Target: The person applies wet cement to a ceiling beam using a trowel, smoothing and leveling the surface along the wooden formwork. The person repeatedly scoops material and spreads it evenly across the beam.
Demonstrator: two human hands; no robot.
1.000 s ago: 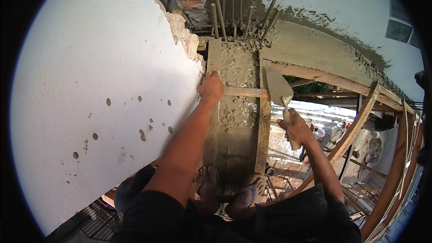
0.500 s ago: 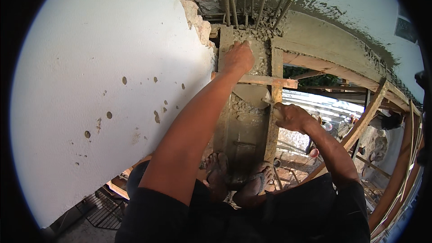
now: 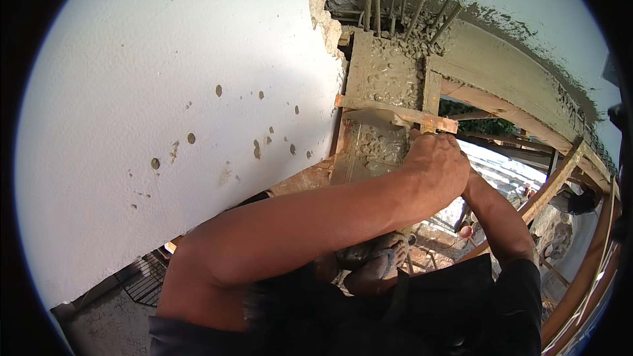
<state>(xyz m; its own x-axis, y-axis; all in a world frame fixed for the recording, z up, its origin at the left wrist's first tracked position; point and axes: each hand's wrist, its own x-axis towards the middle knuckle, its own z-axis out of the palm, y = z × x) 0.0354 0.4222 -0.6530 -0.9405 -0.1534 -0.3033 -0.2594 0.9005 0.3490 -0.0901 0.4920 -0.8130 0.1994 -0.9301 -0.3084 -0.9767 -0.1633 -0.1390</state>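
A trowel (image 3: 377,118) lies over wet concrete (image 3: 389,79) in a narrow wooden form, its blade pointing left just below a wooden crosspiece (image 3: 402,111). My left hand (image 3: 436,163) reaches across to the right, fingers curled, at the trowel's handle end. Behind it, my right hand (image 3: 476,184) is mostly covered; it stays at the handle, which the two hands hide. Whether my left fingers grip the handle or the other hand cannot be made out.
Steel rods (image 3: 402,0) stick up from the concrete at the far end. A white wall (image 3: 165,92) with a broken edge rises on the left. To the right, timber props (image 3: 554,181) cross an opening above lower ground. My sandalled foot (image 3: 379,267) stands near the form.
My left hand has moved from the concrete beyond the crosspiece back and right, to my right hand. The view has shifted, and my left forearm now crosses the form.
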